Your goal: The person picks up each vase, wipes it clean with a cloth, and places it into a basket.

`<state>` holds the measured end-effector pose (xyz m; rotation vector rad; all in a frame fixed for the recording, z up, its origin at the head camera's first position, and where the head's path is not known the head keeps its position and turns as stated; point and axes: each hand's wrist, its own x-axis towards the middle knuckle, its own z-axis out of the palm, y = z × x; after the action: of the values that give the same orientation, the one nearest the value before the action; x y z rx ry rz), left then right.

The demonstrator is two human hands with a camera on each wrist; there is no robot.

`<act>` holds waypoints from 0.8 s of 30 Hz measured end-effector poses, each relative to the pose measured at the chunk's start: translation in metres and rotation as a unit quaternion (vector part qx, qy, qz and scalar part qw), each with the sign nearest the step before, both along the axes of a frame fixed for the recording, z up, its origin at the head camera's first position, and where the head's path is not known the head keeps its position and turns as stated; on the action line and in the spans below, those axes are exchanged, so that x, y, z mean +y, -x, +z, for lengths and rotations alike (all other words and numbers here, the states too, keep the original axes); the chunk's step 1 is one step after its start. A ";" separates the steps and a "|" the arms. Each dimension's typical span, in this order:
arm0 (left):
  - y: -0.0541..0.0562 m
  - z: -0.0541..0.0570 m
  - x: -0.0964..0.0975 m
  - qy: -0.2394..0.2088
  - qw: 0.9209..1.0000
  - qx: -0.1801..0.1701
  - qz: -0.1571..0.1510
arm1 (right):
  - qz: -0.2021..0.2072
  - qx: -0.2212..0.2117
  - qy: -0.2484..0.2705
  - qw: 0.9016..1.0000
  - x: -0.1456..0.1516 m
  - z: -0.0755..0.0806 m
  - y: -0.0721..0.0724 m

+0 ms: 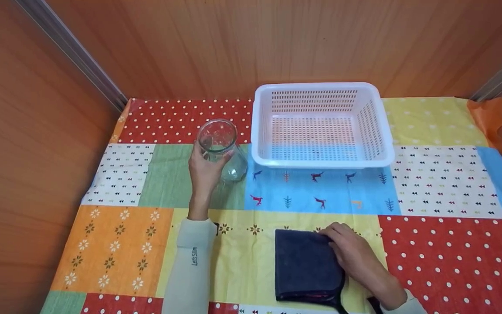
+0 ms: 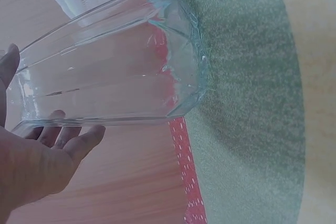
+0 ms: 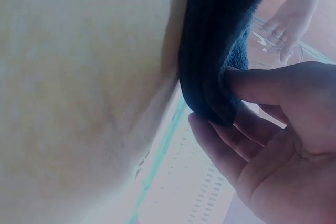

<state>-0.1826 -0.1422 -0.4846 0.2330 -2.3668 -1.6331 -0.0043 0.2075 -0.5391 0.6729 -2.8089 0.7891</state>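
Note:
A clear faceted glass vase (image 1: 235, 169) with a wide round mouth is left of centre, over the green patch. My left hand (image 1: 205, 170) grips it just below the rim, thumb on one side and fingers round the other. In the left wrist view the base of the vase (image 2: 181, 51) meets or nearly meets the cloth; I cannot tell which. Near the front, my right hand (image 1: 357, 255) pinches the edge of a folded dark navy cloth (image 1: 305, 261). The right wrist view shows its fuzzy surface (image 3: 239, 45) between thumb and fingers.
A white perforated plastic basket (image 1: 323, 163) stands at the back, right of the vase, with nothing in it. A patchwork tablecloth (image 1: 116, 248) covers the table. Wooden panels (image 1: 216, 48) enclose the back and both sides.

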 end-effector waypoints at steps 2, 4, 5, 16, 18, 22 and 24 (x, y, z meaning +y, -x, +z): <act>-0.001 0.000 -0.001 0.001 1.000 0.002 0.000 | 0.000 0.010 0.008 1.000 0.000 0.001 0.000; -0.002 0.000 -0.002 0.001 1.000 0.003 0.002 | 0.000 0.018 0.014 1.000 0.000 0.003 0.000; -0.003 0.000 -0.002 0.001 1.000 0.003 0.003 | -0.001 0.020 0.018 1.000 0.000 0.004 0.000; -0.010 -0.001 -0.001 0.003 1.000 0.002 0.000 | -0.007 0.024 0.051 0.998 0.003 0.011 -0.001; -0.012 -0.001 -0.001 0.004 1.000 -0.003 -0.002 | -0.006 0.030 0.059 0.998 0.004 0.013 0.000; -0.016 0.000 -0.001 0.000 1.000 -0.007 -0.009 | -0.008 0.040 0.071 0.997 0.007 0.018 0.001; -0.019 -0.001 -0.002 -0.003 1.000 -0.007 -0.013 | -0.009 0.043 0.079 0.996 0.007 0.021 0.002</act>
<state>-0.1635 -0.1439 -0.4851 0.2166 -2.3868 -1.6549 -0.0064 0.2149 -0.5182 0.6376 -2.6383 0.9419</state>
